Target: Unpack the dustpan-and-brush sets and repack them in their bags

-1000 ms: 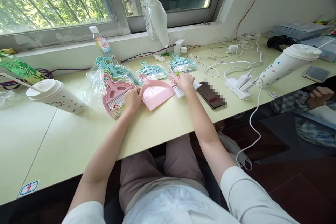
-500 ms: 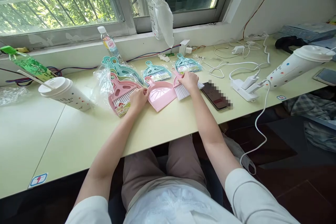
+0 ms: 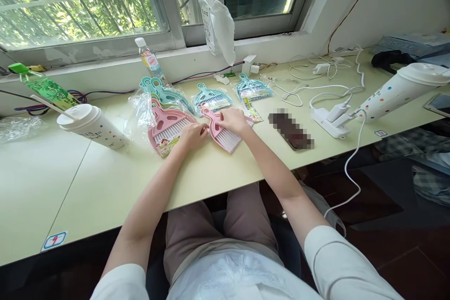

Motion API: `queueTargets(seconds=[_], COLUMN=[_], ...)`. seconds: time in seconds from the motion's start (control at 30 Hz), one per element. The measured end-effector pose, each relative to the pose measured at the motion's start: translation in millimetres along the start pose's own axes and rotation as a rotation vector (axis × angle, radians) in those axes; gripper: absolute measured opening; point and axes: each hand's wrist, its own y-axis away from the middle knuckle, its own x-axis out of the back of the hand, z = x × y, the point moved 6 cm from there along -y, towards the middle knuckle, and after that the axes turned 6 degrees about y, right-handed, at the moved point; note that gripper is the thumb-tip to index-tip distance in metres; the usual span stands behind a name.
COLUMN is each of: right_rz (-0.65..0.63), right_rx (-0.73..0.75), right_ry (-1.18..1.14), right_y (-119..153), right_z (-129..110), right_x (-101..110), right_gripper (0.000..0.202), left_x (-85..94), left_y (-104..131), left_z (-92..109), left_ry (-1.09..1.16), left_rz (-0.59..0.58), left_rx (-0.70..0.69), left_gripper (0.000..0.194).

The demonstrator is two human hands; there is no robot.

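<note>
My right hand [image 3: 232, 120] is closed on a pink brush [image 3: 227, 138] with white bristles, which lies over a pink dustpan mostly hidden beneath it. Just left of them, my left hand [image 3: 194, 136] has its fingers bent by the dustpan's left edge; what they grip, if anything, is hidden. A packaged pink brush-and-dustpan set [image 3: 168, 126] is partly behind that hand, beside a stack of teal sets [image 3: 165, 93]. Two more teal sets, one in the middle [image 3: 213, 98] and one farther right [image 3: 253, 88], lie behind. A printed card [image 3: 251, 108] shows right of my right hand.
On the left stand a white cup with a straw [image 3: 93, 126] and a green bottle [image 3: 49, 86]. A clear bottle [image 3: 150, 58] is by the window. At right are a phone [image 3: 291, 131], a power strip [image 3: 330, 123], white cables and another large cup [image 3: 401, 91].
My right hand has carried the pink brush left, from beside the dustpan to on top of it. The printed card has come into view. The camera view has shifted slightly.
</note>
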Motion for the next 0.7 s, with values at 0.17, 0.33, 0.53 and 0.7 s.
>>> queueTargets(seconds=[0.17,0.33,0.53,0.7], right_rz=[0.004,-0.037,-0.102,-0.108], right_rx=[0.047,0.128,0.224,0.272], right_ry=[-0.030,-0.140,-0.250,-0.337], right_y=[-3.9,-4.0,-1.0,-2.3], right_z=[5.6,2.0,-6.8,-8.7], right_x=[-2.2,-4.8,-8.0,-8.7], right_gripper=[0.024,0.022,0.016,0.011], left_x=[0.7,11.3,5.0,5.1], left_y=[0.6,0.9,0.6,0.1], left_z=[7.3,8.4,12.3,16.6], left_ry=[-0.049,-0.141,-0.168,-0.230], left_rz=[0.021,0.181,0.150,0.184], left_rx=[-0.124,-0.220,-0.345,-0.384], left_gripper=[0.027,0.038,0.033,0.035])
